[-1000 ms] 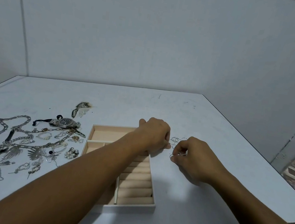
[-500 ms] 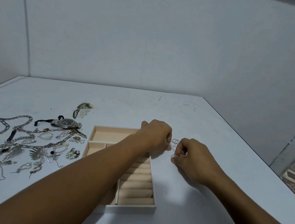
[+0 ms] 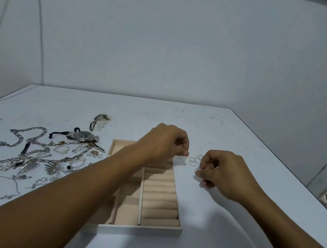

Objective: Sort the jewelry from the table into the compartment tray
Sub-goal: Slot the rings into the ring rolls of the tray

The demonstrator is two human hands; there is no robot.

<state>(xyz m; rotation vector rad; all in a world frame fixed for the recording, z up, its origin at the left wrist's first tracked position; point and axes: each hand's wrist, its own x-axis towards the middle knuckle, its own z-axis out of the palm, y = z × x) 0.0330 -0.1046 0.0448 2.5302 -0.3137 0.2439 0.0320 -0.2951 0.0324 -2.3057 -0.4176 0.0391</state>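
- Head view, left side: pinching what looks like a thin ring (image 3: 183, 157) at the thumb tip of the left hand (image 3: 166, 143), fingers curled, above the far right corner of the compartment tray (image 3: 133, 228). Too small to judge how firm the hold is.
- Head view, right side: holding a second thin ring (image 3: 197, 170) at the curled fingertips of the right hand (image 3: 224, 172), low over the table (image 3: 230, 133), just right of the tray.
- Between the two hands: a small cluster of loose rings (image 3: 194, 161) lying on the table, near the tray's far right corner but apart from it.
- Left of the tray: a jewelry pile (image 3: 28, 155) of chains and pendants, plus a watch (image 3: 82, 135), all outside the compartments. Nothing to be seen on the ring rolls (image 3: 159, 194) or in the open compartments, though partly hidden by the left forearm.
- Step in hand, as a judgement: picking single rings out of the cluster, early in the sorting.
- Next move, as a judgement: carrying a ring to the ring rolls and pressing it into a slot between two rolls. Calls for a fine pinch, a steady approach, and care not to drop or bend such thin wire.
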